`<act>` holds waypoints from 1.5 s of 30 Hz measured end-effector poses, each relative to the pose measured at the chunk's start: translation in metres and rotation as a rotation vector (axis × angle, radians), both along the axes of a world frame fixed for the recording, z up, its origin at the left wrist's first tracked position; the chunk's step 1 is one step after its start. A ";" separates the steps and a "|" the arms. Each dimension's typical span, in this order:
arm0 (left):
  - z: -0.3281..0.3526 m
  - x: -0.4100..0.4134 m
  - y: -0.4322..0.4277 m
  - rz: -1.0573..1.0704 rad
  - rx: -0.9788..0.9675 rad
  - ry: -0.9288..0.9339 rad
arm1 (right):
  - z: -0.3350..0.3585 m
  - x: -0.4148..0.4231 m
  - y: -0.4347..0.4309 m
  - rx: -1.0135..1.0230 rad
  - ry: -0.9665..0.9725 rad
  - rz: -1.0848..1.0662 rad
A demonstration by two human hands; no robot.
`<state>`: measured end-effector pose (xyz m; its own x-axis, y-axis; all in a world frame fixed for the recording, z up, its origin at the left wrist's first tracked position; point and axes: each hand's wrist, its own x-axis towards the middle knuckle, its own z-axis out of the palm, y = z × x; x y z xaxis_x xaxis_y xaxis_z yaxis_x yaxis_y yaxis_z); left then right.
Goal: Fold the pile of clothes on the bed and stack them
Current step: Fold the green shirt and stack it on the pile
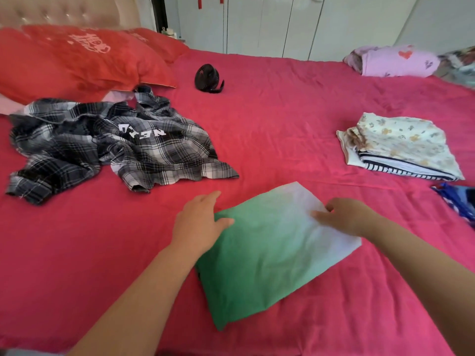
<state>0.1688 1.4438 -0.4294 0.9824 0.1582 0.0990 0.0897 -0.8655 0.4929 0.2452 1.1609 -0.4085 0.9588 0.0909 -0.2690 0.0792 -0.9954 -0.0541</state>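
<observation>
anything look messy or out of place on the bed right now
The plaid shirt lies crumpled and unfolded on the left of the bed, unlike the neatly folded green cloth in front. A small black fan also sits on the sheet near the red pillow.

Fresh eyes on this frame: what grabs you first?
The hot-pink bed sheet fills the view. Front and centre on it lies a folded green-to-white garment, with the left hand on its left edge and the right hand on its right edge. A crumpled black-and-white plaid shirt sprawls unfolded at the left, and a small stack of folded clothes sits at the right.
</observation>
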 end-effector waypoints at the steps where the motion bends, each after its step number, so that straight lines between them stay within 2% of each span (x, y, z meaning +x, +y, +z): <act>1: -0.006 -0.005 -0.003 0.044 0.054 0.002 | -0.009 -0.005 -0.006 -0.017 0.048 -0.021; 4: -0.031 -0.036 -0.013 0.160 0.023 -0.004 | -0.031 -0.017 -0.019 0.147 0.031 -0.078; 7: -0.052 -0.064 -0.030 0.221 -0.060 0.078 | -0.048 -0.023 -0.016 0.275 -0.053 -0.074; 14: -0.058 -0.068 -0.061 0.282 0.015 0.160 | -0.070 -0.032 -0.002 0.306 -0.138 -0.047; 16: -0.059 -0.066 -0.059 0.261 0.028 0.150 | -0.074 -0.035 -0.001 0.304 -0.152 -0.026; 24: -0.058 -0.058 -0.044 0.132 -0.129 0.089 | -0.068 -0.042 -0.001 0.298 -0.255 0.023; 27: -0.047 -0.050 -0.050 0.089 -0.119 0.051 | -0.057 -0.049 -0.011 0.293 -0.315 0.002; 35: -0.006 -0.012 -0.135 -0.109 -0.056 -0.073 | -0.019 -0.070 -0.110 0.276 -0.502 -0.181; 38: -0.006 -0.002 -0.178 -0.131 -0.085 -0.013 | -0.014 -0.081 -0.154 0.279 -0.589 -0.286; 40: -0.015 -0.001 -0.202 -0.146 -0.093 0.122 | -0.024 -0.089 -0.176 0.264 -0.543 -0.336; 42: -0.029 -0.004 -0.218 -0.169 -0.076 0.256 | -0.045 -0.099 -0.188 0.228 -0.395 -0.354; 45: -0.044 -0.007 -0.229 -0.142 -0.053 0.311 | -0.073 -0.108 -0.198 0.224 -0.248 -0.390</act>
<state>0.1618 1.2149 -0.4736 0.9768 0.0145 -0.2137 0.1232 -0.8542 0.5052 0.1370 0.9627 -0.4817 0.9655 -0.2566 -0.0437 -0.2578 -0.9198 -0.2958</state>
